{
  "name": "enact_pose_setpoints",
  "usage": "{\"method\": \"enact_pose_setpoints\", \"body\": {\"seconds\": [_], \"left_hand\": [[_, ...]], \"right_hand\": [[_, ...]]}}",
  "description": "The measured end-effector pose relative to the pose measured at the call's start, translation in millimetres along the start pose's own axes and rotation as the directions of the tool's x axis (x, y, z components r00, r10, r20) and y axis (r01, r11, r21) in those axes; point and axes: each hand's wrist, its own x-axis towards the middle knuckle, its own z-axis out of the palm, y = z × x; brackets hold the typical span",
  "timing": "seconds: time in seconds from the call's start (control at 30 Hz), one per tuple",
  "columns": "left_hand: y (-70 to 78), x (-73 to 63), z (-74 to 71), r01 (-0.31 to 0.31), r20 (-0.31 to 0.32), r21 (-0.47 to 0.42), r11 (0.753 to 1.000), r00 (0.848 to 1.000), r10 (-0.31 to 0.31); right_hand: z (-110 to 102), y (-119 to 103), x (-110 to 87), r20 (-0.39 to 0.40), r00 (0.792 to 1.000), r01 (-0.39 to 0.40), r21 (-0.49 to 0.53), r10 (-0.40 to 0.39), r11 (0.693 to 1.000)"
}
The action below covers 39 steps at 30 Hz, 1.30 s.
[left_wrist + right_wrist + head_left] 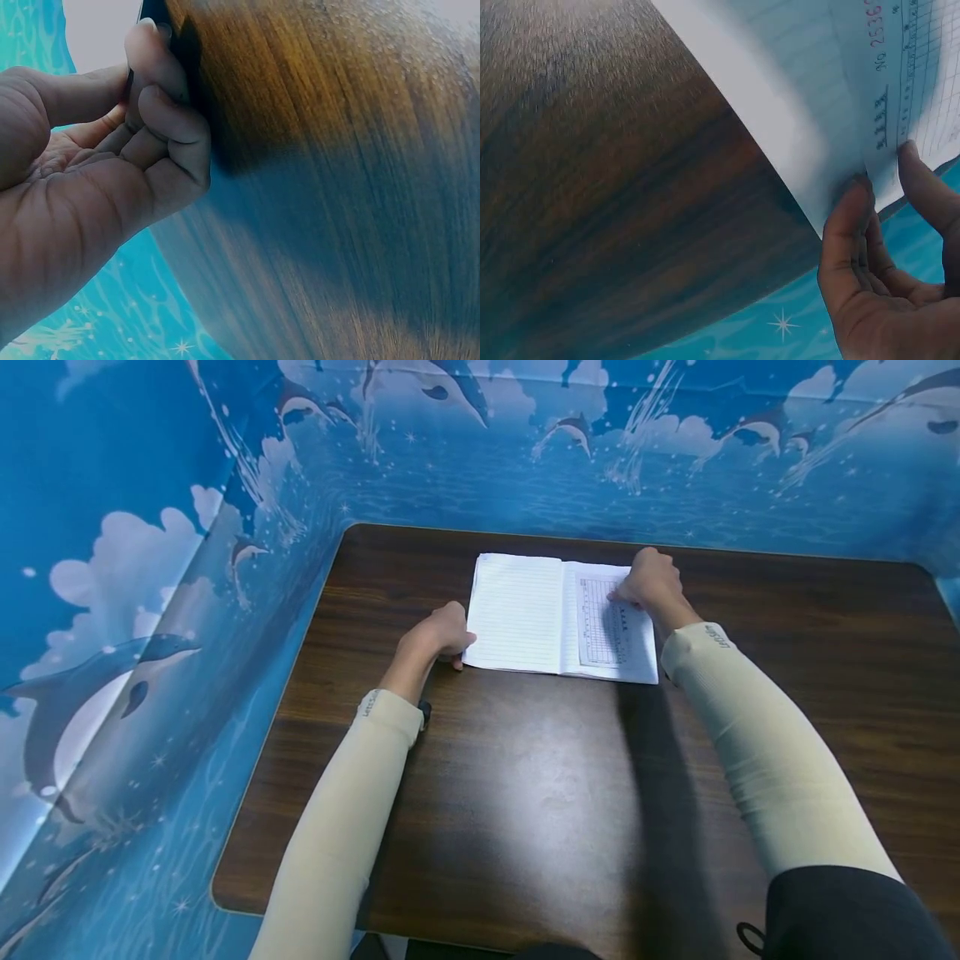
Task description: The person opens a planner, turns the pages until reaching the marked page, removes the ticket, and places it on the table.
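An open notebook (517, 610) with ruled pages lies on the dark wooden table. On its right page is a smaller printed form (598, 643) with a grid of rows and a red number. My left hand (442, 631) grips the notebook's left edge between thumb and curled fingers; the left wrist view shows those fingers (169, 124) close up. Over the right page, my right hand (652, 585) pinches the form near its outer edge. In the right wrist view, fingertips (855, 196) meet at the paper's edge.
The brown table (540, 793) has rounded corners and a glossy top. A blue dolphin-print sheet (480, 468) hangs behind it and along the left side. Pale sleeves cover both forearms, and the right arm casts a long shadow on the tabletop.
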Motion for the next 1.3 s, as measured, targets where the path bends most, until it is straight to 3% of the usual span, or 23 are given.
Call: {"method": "enact_pose_setpoints", "body": {"seconds": [0.2, 0.4, 0.8, 1.13, 1.3], "left_hand": [[1.0, -2.4, -1.5, 0.020, 0.011, -0.008, 1.000, 1.000, -0.020], [2.9, -1.8, -2.0, 0.018, 0.017, -0.007, 1.000, 1.000, -0.018], [6.8, -2.7, -1.4, 0.063, 0.008, 0.006, 0.998, 0.998, -0.063], [6.4, -2.8, -1.0, 0.059, 0.010, 0.013, 0.998, 0.998, -0.059], [7.2, -2.8, -2.0, 0.057, 0.016, 0.019, 0.998, 0.998, -0.057]], "right_hand": [[2.9, 2.3, 1.4, 0.003, 1.000, -0.020, 0.029, 0.020, 0.999], [4.7, 10.6, 0.9, 0.013, 0.999, -0.051, 0.149, 0.049, 0.988], [-2.4, 26.6, 18.8, 0.063, 0.998, 0.013, 0.276, -0.031, 0.961], [-28.6, 29.4, 15.8, 0.113, 0.989, 0.055, 0.347, -0.100, 0.936], [-51.7, 35.6, 13.9, 0.113, 0.989, 0.041, 0.384, -0.091, 0.923]]}}
